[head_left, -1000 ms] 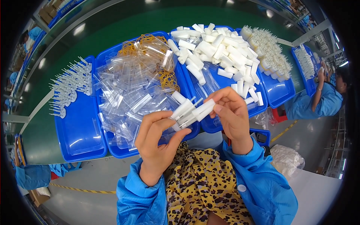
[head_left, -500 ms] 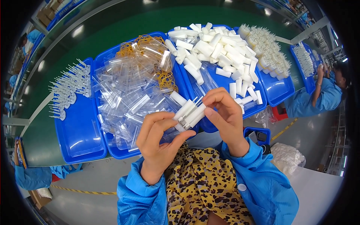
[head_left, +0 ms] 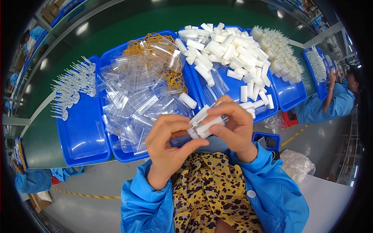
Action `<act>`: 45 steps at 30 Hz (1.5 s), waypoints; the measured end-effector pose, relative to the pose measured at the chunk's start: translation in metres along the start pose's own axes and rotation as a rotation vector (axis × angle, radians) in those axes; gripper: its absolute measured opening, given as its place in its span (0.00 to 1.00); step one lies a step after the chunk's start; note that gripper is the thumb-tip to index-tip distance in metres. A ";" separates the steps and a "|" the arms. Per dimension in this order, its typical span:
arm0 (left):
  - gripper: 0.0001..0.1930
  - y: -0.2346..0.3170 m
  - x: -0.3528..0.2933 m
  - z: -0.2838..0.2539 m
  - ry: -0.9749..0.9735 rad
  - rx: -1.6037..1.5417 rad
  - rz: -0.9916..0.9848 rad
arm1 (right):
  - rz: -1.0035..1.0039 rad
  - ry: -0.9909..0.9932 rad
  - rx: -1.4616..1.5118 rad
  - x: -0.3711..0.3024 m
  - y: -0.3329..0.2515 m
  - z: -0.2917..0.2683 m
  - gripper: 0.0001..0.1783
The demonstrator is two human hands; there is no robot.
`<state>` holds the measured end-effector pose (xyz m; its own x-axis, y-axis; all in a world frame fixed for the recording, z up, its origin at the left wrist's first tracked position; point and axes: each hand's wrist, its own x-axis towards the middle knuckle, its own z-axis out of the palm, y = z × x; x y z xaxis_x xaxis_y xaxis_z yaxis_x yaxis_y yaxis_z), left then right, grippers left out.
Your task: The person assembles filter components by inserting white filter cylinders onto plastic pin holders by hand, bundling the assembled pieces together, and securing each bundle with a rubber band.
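A small assembly of white foam-like blocks with thin pins (head_left: 210, 126) is held in front of my chest, between both hands. My left hand (head_left: 168, 144) grips its left end, the fingers bent above and the thumb below. Around the right end close the fingers and thumb of my right hand (head_left: 234, 126), hiding part of it. Just behind it lie a blue tray (head_left: 136, 158) of clear plastic sleeves (head_left: 124, 103) with yellow rubber bands (head_left: 176, 82), and another blue tray (head_left: 272, 113) of loose white blocks (head_left: 217, 48). One white block (head_left: 188, 100) rests on the sleeves.
Pinned white pieces stand in a blue tray (head_left: 83, 145) at far left. Several finished-looking white assemblies (head_left: 278, 54) fill one at right. A co-worker (head_left: 320, 101) in blue sits farther right. A plastic bag of white pieces (head_left: 297, 165) is on the lower right.
The assembly has been turned and shifted slightly right between my hands. My right-hand fingers now reach further over it. The trays look nearly unchanged.
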<state>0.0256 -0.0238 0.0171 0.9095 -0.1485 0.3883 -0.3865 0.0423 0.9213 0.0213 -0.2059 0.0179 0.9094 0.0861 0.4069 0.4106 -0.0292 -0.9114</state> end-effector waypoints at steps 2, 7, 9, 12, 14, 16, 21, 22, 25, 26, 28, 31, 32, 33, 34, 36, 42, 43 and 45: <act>0.20 -0.002 0.000 0.001 0.011 -0.042 -0.021 | 0.013 0.057 0.063 -0.004 -0.001 0.009 0.18; 0.21 -0.004 -0.002 -0.003 0.048 -0.082 -0.086 | -0.187 0.139 -0.217 0.000 -0.008 0.004 0.20; 0.20 -0.004 -0.002 -0.001 0.037 -0.120 -0.101 | -0.160 0.055 -0.425 -0.003 -0.011 0.001 0.18; 0.21 -0.004 -0.003 0.003 0.013 -0.097 -0.105 | -0.216 -0.033 -0.519 0.005 -0.019 -0.004 0.15; 0.21 -0.003 -0.004 0.001 -0.004 -0.047 -0.101 | -0.259 -0.036 -0.523 0.009 -0.019 -0.014 0.14; 0.21 -0.002 -0.006 -0.003 -0.017 0.000 -0.095 | -0.157 0.087 -0.559 0.010 -0.017 -0.043 0.15; 0.18 0.002 -0.006 -0.004 -0.077 0.117 -0.128 | 0.271 0.192 -1.023 0.004 -0.003 -0.102 0.12; 0.18 0.002 -0.006 -0.004 -0.075 0.120 -0.134 | 0.273 0.191 -1.022 0.003 0.001 -0.100 0.12; 0.14 0.006 -0.002 0.004 -0.021 0.011 -0.142 | 0.263 0.124 -1.133 0.003 0.015 -0.086 0.11; 0.14 0.008 0.000 0.002 -0.010 0.025 -0.148 | 0.260 0.112 -1.118 0.004 0.020 -0.085 0.11; 0.09 0.013 0.003 -0.003 -0.061 -0.053 -0.107 | 0.122 0.134 -1.197 0.006 0.026 -0.088 0.10; 0.07 0.005 -0.001 -0.006 -0.034 -0.053 -0.145 | -0.005 0.205 -1.132 0.012 0.026 -0.091 0.09; 0.06 0.004 -0.001 -0.006 -0.021 -0.074 -0.195 | -0.088 0.289 -1.080 0.015 0.025 -0.091 0.08; 0.06 0.005 -0.002 -0.006 -0.011 -0.068 -0.198 | -0.007 0.322 -1.000 0.015 0.020 -0.088 0.06; 0.06 0.005 -0.002 -0.004 0.012 -0.119 -0.215 | -0.008 0.315 -0.995 0.014 0.019 -0.084 0.06; 0.06 0.005 -0.002 -0.001 0.033 -0.173 -0.231 | 0.160 0.374 -0.322 0.011 0.017 -0.076 0.03; 0.07 0.001 -0.003 0.004 0.041 -0.020 -0.100 | -0.027 0.287 -0.301 0.014 0.007 -0.054 0.07; 0.08 -0.001 -0.003 0.002 0.062 0.047 -0.076 | 0.041 0.250 -0.136 0.010 -0.003 -0.044 0.07; 0.08 -0.002 -0.002 0.001 0.083 0.114 -0.051 | 0.135 0.192 0.089 0.002 -0.016 -0.029 0.11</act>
<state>0.0244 -0.0248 0.0148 0.9360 -0.0647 0.3460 -0.3503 -0.0765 0.9335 0.0190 -0.2342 0.0349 0.9550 -0.1037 0.2779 0.2850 0.0613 -0.9566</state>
